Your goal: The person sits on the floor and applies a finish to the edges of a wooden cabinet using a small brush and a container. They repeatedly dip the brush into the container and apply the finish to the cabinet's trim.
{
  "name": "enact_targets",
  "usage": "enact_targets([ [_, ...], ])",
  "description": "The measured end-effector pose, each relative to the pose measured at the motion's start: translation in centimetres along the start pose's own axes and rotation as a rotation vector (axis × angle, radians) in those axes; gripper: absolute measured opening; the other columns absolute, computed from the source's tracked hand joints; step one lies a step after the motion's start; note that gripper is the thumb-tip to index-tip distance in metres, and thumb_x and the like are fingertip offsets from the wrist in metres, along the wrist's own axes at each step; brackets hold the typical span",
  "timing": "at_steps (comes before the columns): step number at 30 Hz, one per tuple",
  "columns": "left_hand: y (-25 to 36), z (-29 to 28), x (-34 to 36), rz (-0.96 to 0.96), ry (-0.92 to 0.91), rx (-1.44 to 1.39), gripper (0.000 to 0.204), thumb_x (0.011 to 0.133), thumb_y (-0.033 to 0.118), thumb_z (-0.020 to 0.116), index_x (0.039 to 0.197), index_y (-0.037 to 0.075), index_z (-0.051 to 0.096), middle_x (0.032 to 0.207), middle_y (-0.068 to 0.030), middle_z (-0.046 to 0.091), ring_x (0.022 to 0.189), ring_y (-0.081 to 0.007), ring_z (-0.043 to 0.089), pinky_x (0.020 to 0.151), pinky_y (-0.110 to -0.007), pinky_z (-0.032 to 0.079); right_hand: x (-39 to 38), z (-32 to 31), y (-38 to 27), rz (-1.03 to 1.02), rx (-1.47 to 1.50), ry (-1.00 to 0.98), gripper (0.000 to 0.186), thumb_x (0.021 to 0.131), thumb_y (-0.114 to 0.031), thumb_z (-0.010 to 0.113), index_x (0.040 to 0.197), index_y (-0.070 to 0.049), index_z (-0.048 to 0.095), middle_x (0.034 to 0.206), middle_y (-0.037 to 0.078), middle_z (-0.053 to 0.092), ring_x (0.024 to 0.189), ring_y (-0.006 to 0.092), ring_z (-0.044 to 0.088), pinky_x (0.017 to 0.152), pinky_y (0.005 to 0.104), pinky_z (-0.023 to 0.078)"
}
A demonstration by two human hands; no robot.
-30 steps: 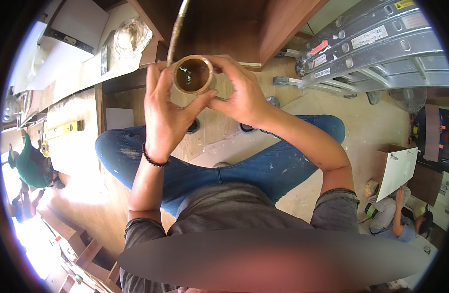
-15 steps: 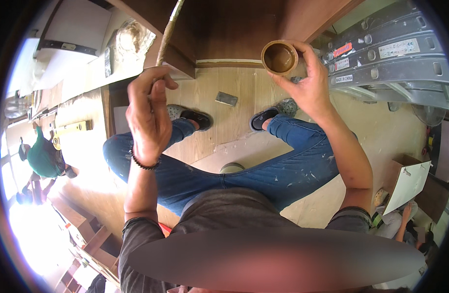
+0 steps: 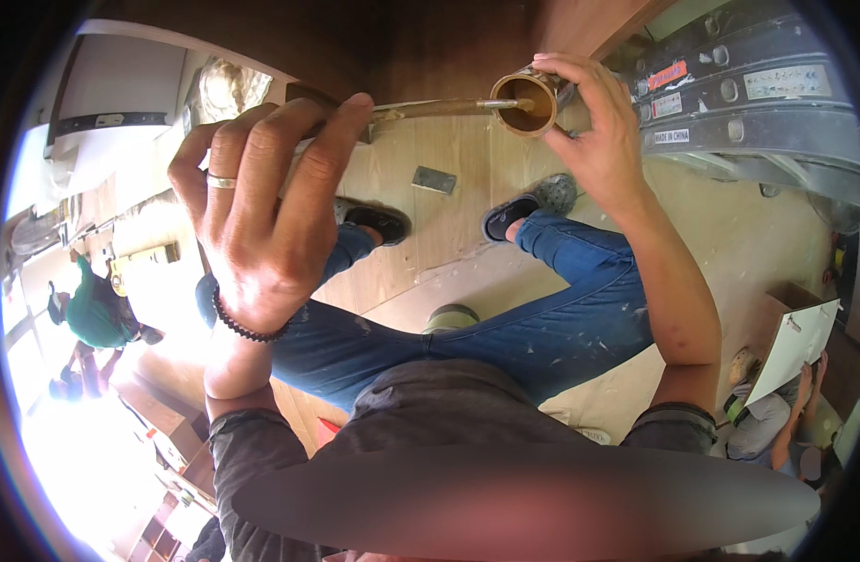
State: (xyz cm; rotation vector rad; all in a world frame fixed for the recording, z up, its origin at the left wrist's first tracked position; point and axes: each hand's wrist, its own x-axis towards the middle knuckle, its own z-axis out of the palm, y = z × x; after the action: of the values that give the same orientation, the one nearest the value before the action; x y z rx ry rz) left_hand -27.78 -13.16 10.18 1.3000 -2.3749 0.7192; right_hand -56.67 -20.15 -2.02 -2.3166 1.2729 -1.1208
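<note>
The left hand (image 3: 261,206) has its fingers clamped on the handle of a slim paintbrush (image 3: 430,109); its thumb is hidden. The brush's handle is blotched brown, its ferrule silvery, and its tan-coated bristles sit inside the mouth of a small round cup (image 3: 542,92). Glossy amber-brown coats the cup's rim and inside; whether the bristles touch its wall cannot be told. The right hand (image 3: 603,140) has its fingers clamped around the cup's right side, holding it above the floor (image 3: 467,173), by the front edge of a brown wooden cabinet (image 3: 430,51).
</note>
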Motion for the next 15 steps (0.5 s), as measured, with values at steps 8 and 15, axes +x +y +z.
enact_targets([
  [8, 2.1, 1.2, 1.5, 0.087, -0.022, 0.08, 0.043, 0.075, 0.007, 0.078, 0.115, 0.024, 0.077, 0.098, 0.0053, 0.069, 0.099, -0.0127, 0.065, 0.11, -0.044, 0.03, -0.1, 0.2, 0.4, 0.0, -0.041, -0.025, 0.063, 0.069, -0.001, 0.082, 0.126, -0.019, 0.065, 0.127, -0.001, 0.066, 0.12, 0.0244, 0.06, 0.101, 0.0423, 0.043],
  [15, 2.6, 2.7, 2.1, 0.1, 0.001, 0.048, 0.042, 0.074, 0.017, 0.082, 0.115, 0.023, 0.077, 0.101, 0.0058, 0.068, 0.109, -0.0116, 0.064, 0.113, -0.051, 0.024, -0.1, 0.3, 0.3, -0.004, -0.079, -0.061, 0.062, 0.07, -0.003, 0.082, 0.127, -0.02, 0.065, 0.127, -0.003, 0.066, 0.121, 0.0227, 0.06, 0.102, 0.0422, 0.042],
])
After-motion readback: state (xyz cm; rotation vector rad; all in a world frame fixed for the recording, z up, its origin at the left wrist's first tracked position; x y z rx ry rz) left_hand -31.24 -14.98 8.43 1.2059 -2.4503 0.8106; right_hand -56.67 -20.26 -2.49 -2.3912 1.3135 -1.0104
